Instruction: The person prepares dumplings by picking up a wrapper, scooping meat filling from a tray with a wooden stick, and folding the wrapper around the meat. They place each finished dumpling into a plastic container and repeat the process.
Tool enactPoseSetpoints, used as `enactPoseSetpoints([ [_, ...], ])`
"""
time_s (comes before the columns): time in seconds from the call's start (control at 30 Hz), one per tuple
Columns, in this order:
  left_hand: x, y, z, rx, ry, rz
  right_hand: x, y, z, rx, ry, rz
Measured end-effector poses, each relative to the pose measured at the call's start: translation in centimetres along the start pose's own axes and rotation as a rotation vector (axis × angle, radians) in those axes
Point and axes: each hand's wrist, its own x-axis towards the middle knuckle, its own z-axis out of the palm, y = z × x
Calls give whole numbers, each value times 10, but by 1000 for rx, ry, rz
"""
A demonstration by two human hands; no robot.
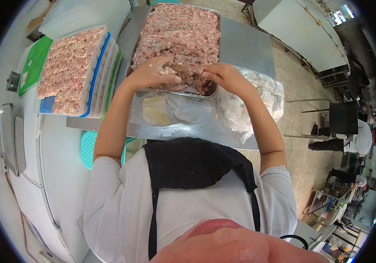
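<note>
Both hands busy, low over the meat tray!
Left hand [153, 72] is half-curled, cupping a clump of minced mixture [166, 69]; right hand [225, 77] is pinched nearly shut on what looks like a flat tool [181, 68], its shape hard to make out. The main mass [177, 33] fills the metal tray [188, 93] below. Portioning, by the look of it, and such soft stuff calls for a light, steady cup.

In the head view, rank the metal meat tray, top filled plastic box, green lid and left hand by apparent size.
Metal tray
Top plastic box
Green lid and left hand: too alike to rank
</note>
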Motion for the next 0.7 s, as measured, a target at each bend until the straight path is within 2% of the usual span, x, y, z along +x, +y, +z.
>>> enactPoseSetpoints([
  [0.07,5,-6,4,-116,34,74,-5,-29,0,-456,289,76],
  [0.13,10,-11,4,-238,62,143,-3,-39,19,-410,314,55],
  [0.17,14,-15,3,-258,13,18,-3,-37,30,-360,337,32],
  [0.2,15,-18,2,-276,-42,-107,4,5,48,-289,436,-102],
  [0.23,12,-19,1,-278,-51,-104,2,17,44,-291,439,-93],
  [0.3,5,-15,-8,-158,36,-94,-2,33,27,-518,165,262],
  [0.37,-5,12,-19,-218,77,-8,-15,21,17,-523,164,319],
  [0.43,-8,26,-26,-561,-22,-64,-31,7,12,-336,362,212],
  [0.47,-8,28,-25,-550,-21,-58,-34,-6,9,-335,373,207],
  [0.53,-7,26,-19,-323,217,200,-37,-31,7,67,451,180],
  [0.57,-6,24,-18,-310,228,198,-34,-39,15,71,450,164],
  [0.63,-4,20,-17,-259,-105,227,-21,-52,32,147,309,75],
  [0.7,-7,16,-18,-236,-128,194,-11,-37,44,132,279,24],
])
